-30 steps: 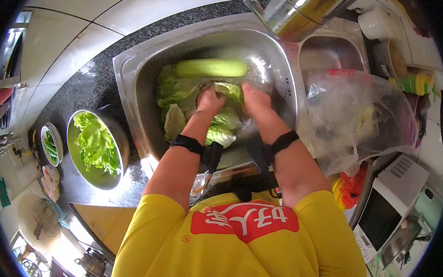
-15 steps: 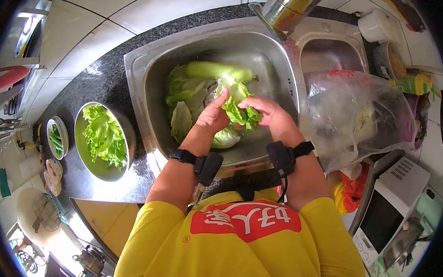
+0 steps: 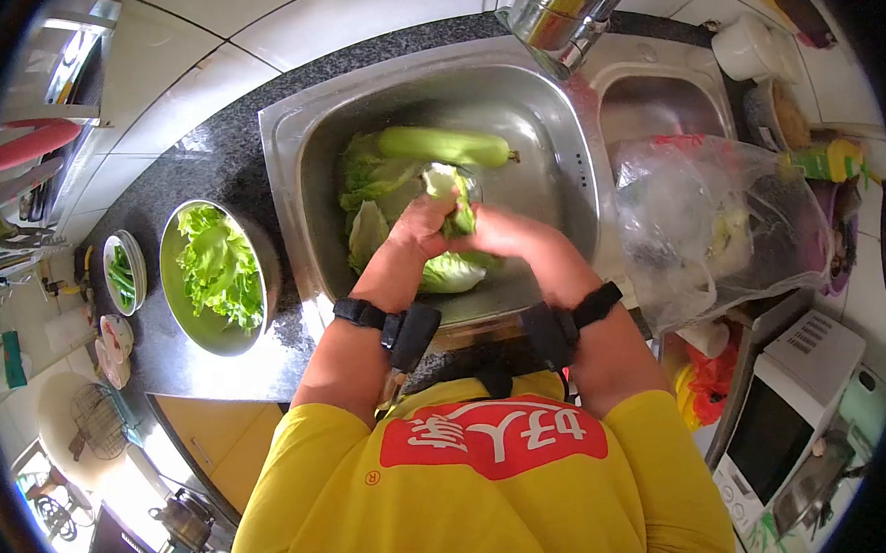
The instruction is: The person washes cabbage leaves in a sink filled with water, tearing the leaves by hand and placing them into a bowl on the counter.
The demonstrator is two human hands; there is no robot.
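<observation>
My left hand [image 3: 425, 224] and my right hand [image 3: 491, 231] are close together over the large steel sink [image 3: 544, 101], both closed around a green lettuce leaf [image 3: 442, 182]. The leaf is bunched up, its pale end pointing away from me. Behind my hands a long pale-green gourd [image 3: 443, 145] lies in the sink. Loose leaves [image 3: 368, 230] rest to the left of my left hand, and another leafy piece [image 3: 453, 273] lies just below both hands. My fingertips are partly hidden by the leaf and the hands themselves.
On the dark counter [image 3: 167, 366] at left stand a bowl of lettuce [image 3: 220, 268] and a stack of small plates [image 3: 122, 271] with green vegetables. A clear plastic bag [image 3: 711, 232] lies right of the sink, before a small basin [image 3: 665, 110]. A metal cylinder [image 3: 569, 10] stands behind.
The leaf came up out of the sink between my hands. Since then it has gone from spread out to bunched, and my right hand has moved left against my left hand.
</observation>
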